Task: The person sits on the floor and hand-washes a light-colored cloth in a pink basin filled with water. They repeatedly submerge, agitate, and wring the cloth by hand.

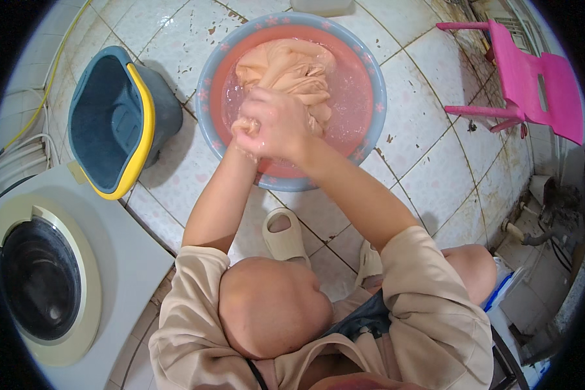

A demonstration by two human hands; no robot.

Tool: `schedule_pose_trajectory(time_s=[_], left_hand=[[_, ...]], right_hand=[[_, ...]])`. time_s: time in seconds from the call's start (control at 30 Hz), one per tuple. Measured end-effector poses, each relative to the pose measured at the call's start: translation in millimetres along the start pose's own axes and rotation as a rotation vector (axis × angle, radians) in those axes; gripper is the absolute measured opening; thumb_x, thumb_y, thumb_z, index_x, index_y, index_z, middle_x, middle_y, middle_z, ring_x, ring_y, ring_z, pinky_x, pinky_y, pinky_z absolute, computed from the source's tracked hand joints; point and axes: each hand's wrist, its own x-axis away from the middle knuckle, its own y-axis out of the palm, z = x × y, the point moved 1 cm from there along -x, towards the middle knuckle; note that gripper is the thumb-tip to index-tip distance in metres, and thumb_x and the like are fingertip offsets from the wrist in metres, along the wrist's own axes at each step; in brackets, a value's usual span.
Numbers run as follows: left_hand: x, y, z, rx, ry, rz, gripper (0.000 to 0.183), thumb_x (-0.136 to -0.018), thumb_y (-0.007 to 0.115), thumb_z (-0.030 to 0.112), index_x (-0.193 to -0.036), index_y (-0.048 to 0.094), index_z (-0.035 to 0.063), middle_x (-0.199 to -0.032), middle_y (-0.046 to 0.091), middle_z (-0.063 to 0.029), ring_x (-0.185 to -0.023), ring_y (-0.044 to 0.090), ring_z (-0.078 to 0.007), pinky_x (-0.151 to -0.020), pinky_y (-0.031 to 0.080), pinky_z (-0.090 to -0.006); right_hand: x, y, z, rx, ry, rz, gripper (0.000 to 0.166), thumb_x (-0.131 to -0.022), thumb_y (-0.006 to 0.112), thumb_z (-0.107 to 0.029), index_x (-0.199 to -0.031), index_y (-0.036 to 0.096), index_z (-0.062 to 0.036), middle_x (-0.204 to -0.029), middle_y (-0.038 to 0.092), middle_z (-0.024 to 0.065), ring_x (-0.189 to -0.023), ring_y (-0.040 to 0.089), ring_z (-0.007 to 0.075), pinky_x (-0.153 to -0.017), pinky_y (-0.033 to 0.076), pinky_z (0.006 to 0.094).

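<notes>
A peach-coloured cloth (292, 68), perhaps a garment, lies bunched and wet in a round plastic basin (378, 92) with a pink inside and a blue flowered rim. Over the near left part of the basin, my right hand (282, 122) is closed on the near end of the cloth. My left hand (249, 145) meets it there, gripping the same cloth, and is largely covered by the right. A small twisted fold of cloth pokes out between the hands. Sudsy water (348, 109) surrounds the cloth.
Left of the basin stands a blue-grey bucket (168, 107) with a yellow rim. A front-loading washing machine (126, 258) is at lower left. A pink plastic chair (516, 63) stands at right, pipes (516, 231) below it. My slippered feet (285, 239) rest on the tiled floor (419, 146).
</notes>
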Motion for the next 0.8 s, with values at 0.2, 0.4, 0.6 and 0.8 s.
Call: schedule_pose_trajectory(time_s=[0.2, 0.4, 0.6, 0.8], left_hand=[[14.8, 31.7, 2.0, -0.246, 0.268, 0.39, 0.041, -0.092, 0.059, 0.021, -0.124, 0.052, -0.0029, -0.118, 0.061, -0.0159, -0.105, 0.062, -0.0249, -0.087, 0.054, -0.0361], [4.8, 8.6, 47.5, -1.193, 0.343, 0.533, 0.049, -0.086, 0.068, 0.03, -0.113, 0.058, -0.0093, -0.108, 0.066, -0.0184, -0.101, 0.064, -0.0278, -0.084, 0.05, -0.0351], [-24.2, 19.3, 42.0, -1.851, 0.129, 0.643, 0.073, -0.08, 0.066, 0.056, -0.11, 0.056, -0.0098, -0.106, 0.065, -0.0264, -0.103, 0.062, -0.0409, -0.088, 0.048, -0.0454], [-46.3, -7.6, 33.4, -2.066, -0.022, 0.637, 0.051, -0.085, 0.059, 0.044, -0.11, 0.059, -0.0008, -0.108, 0.066, -0.0228, -0.102, 0.063, -0.0393, -0.088, 0.049, -0.0474]], right_hand=[[-9.1, -12.1, 107.5, 0.22, 0.054, 0.099, 0.028, -0.073, 0.069, -0.032, -0.087, 0.068, -0.0081, -0.087, 0.062, 0.0086, -0.085, 0.062, 0.0314, -0.072, 0.051, 0.0413], [21.6, -59.8, 94.6, 0.683, 0.16, 0.118, 0.069, -0.075, 0.072, -0.039, -0.136, 0.049, -0.0149, -0.128, 0.048, 0.0169, -0.108, 0.052, 0.036, -0.084, 0.048, 0.0492], [39.8, -51.7, 85.5, 0.59, 0.576, -0.455, 0.099, -0.066, 0.08, -0.047, -0.147, 0.031, -0.0194, -0.143, 0.036, 0.0175, -0.12, 0.046, 0.0414, -0.097, 0.043, 0.0493], [31.7, -23.4, 128.7, 0.543, 0.468, -0.667, 0.065, -0.076, 0.072, -0.028, -0.135, 0.05, -0.0116, -0.132, 0.052, 0.0181, -0.116, 0.055, 0.032, -0.094, 0.048, 0.0428]])
